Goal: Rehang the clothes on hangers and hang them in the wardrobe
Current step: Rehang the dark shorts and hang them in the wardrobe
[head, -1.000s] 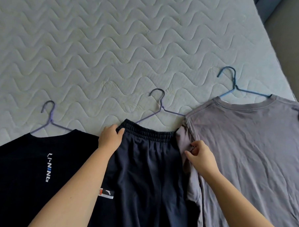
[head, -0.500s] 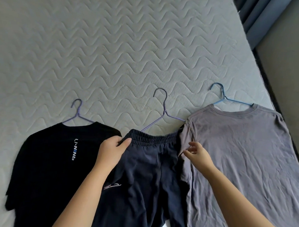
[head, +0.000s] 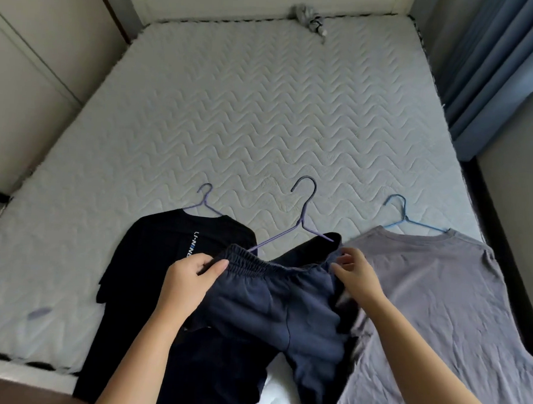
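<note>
Seen from above on a quilted mattress (head: 263, 110): left of the left hand, a black T-shirt (head: 153, 258) lying flat on a lilac hanger (head: 204, 203), hook pointing away. Left hand (head: 191, 278) closed on the left end of the elastic waistband of the navy shorts (head: 273, 303), thumb on top, waistband raised off the bed. Between the hands and just beyond them, a purple hanger (head: 301, 224), its shoulders running down into the shorts' waist. Right hand (head: 355, 274) at the waistband's right end, fingers curled loosely against the cloth; firm grip or mere touch not clear. Right of the right hand, a grey T-shirt (head: 438, 301) spread flat on a blue hanger (head: 403, 218). Far beyond both hands, at the mattress's far edge, a small bundled grey cloth (head: 308, 17); blue curtains (head: 490, 74) at far right.
</note>
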`<state>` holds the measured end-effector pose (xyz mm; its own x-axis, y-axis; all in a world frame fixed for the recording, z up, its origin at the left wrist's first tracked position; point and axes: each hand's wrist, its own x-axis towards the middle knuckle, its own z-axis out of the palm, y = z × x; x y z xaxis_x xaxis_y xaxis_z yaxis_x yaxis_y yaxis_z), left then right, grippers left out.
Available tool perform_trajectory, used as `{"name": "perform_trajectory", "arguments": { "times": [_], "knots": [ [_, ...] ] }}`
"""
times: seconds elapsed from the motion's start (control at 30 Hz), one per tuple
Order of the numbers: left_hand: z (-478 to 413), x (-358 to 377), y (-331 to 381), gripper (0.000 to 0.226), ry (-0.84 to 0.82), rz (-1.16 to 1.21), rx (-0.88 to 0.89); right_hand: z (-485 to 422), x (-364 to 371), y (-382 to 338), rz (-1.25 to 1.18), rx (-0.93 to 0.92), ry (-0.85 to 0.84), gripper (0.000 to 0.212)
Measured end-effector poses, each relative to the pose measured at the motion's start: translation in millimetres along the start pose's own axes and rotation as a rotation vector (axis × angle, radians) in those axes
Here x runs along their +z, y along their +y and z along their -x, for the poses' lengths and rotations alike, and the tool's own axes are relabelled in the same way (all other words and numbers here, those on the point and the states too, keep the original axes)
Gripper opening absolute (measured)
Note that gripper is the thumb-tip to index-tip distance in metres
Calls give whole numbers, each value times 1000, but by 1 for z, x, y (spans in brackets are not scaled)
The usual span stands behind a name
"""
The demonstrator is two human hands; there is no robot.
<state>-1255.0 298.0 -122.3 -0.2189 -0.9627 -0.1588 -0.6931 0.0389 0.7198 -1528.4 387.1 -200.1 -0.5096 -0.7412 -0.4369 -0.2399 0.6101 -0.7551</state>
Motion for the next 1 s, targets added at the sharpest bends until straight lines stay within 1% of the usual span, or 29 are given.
{"name": "perform_trajectory", "arguments": {
  "times": [0.1, 0.27, 0.4, 0.53, 0.67, 0.73, 0.87, 0.9, 0.93, 1.0],
  "knots": [
    [22, -32, -4, 24, 45, 46, -50, 12, -2, -13, 12, -43, 16, 42],
    [49, -83, -11, 26, 137, 40, -77, 25, 3, -29, 63, -65, -59, 46],
    [66, -119, -8, 16, 214, 107, -73, 28, 14, -50, 154, -127, -117, 50],
    [79, -141, -6, 12, 247, 228, -78, 28, 23, -77, 205, -250, -126, 58],
    [89, -160, -5, 21, 279, 339, -81, 27, 20, -101, 225, -373, -67, 62],
    [94, -170, -4, 25, 281, 369, -67, 27, 15, -112, 218, -428, -74, 52],
    [98, -188, -3, 28, 347, 368, -42, 29, 7, -133, 224, -499, -117, 15],
    [98, -191, -1, 28, 374, 336, -31, 30, 4, -139, 250, -513, -131, 11],
    [96, -193, 2, 26, 402, 277, -8, 30, 1, -147, 273, -527, -151, 12],
    [90, -198, 13, 22, 441, 96, 60, 31, -6, -166, 329, -558, -194, 13]
  ]
}}
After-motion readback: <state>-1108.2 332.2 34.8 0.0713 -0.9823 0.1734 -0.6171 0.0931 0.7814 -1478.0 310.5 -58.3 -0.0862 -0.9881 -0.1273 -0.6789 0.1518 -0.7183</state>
